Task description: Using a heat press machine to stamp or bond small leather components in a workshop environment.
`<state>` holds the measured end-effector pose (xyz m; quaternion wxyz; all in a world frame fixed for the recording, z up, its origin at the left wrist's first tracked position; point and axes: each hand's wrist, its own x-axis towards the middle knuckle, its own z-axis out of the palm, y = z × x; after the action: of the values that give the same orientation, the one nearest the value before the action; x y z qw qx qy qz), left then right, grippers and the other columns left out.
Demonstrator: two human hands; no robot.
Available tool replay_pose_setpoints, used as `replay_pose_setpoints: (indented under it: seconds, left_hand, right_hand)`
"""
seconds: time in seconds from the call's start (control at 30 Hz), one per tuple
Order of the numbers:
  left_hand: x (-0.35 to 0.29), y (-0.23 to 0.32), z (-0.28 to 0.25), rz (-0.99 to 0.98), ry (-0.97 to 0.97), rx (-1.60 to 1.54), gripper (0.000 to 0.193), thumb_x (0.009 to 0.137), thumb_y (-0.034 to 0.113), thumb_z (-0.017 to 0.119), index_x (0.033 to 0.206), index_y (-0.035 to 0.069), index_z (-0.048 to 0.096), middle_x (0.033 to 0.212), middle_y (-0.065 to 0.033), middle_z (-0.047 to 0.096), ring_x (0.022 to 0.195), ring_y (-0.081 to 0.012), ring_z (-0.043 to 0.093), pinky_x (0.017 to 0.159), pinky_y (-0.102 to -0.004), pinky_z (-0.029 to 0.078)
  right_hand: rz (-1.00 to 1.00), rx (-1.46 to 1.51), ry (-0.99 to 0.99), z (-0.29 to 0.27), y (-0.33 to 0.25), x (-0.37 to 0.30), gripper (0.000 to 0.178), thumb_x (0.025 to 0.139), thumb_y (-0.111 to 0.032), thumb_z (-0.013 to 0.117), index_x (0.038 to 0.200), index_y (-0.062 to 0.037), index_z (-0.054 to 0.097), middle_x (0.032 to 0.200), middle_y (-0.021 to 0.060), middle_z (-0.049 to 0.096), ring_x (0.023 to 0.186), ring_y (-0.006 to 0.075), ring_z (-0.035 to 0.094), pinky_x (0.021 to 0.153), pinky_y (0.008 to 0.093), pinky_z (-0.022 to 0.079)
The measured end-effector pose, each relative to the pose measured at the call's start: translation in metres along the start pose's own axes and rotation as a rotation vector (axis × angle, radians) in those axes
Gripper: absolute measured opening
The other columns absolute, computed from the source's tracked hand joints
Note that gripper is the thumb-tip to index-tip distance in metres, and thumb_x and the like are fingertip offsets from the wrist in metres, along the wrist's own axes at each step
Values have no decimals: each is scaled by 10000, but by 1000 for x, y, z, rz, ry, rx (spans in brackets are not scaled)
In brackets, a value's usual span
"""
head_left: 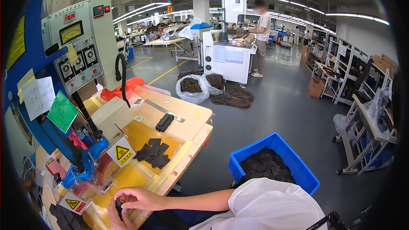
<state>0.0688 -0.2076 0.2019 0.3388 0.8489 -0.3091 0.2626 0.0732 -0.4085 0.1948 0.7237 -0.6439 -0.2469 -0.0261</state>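
My right hand (pixel 142 198) reaches in from the lower right with its fingers curled and the thumb and fingertips pressed in. Just below it is my left hand (pixel 116 218), close to the front edge of the worktable. Both hands close around a small dark piece (pixel 119 207), mostly hidden by the fingers. Farther up the yellow work surface (pixel 137 134) lies a loose pile of thin black squares (pixel 158 158). More black pieces (pixel 64 218) lie at the lower left, beside my left hand.
A blue press (pixel 91 151) with warning signs stands close to my hands, below a control panel (pixel 76 47). A black block (pixel 164 122) and metal ruler (pixel 158 107) lie on the table. Right of it is a blue bin (pixel 298 168) of black pieces. A person (pixel 262 30) stands at a white machine.
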Motion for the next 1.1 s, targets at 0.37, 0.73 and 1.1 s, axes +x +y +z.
replay_pose_setpoints:
  seconds: [0.37, 0.73, 1.1]
  left_hand:
    - [2, 3, -2, -12, -4, -28, 412, 1092, 201, 702, 1408, -63, 679, 1327, -289, 731, 1181, -457, 721, 1034, -490, 568]
    - [2, 18, -4, -134, -3, -72, 415, 1020, 198, 800, 1366, -15, 718, 1185, -244, 781, 1073, -427, 754, 943, -474, 599]
    - [-4, 10, 1, -217, 20, -210, 405, 952, 15, 757, 1333, -96, 677, 1254, -245, 748, 1148, -356, 732, 1055, -422, 543]
  right_hand:
    - [21, -13, 18, -1, -4, -1, 287, 1085, -68, 687, 1360, 5, 642, 1159, 21, 677, 1091, 105, 631, 984, 283, 539]
    - [14, 32, 44, -2, 0, -6, 321, 1091, -141, 722, 1381, -20, 655, 1155, 37, 713, 1063, 107, 674, 964, 290, 555]
    - [-7, -94, 69, 7, -13, -9, 334, 1088, -145, 724, 1392, -25, 657, 1175, 66, 722, 1076, 136, 695, 976, 306, 557]
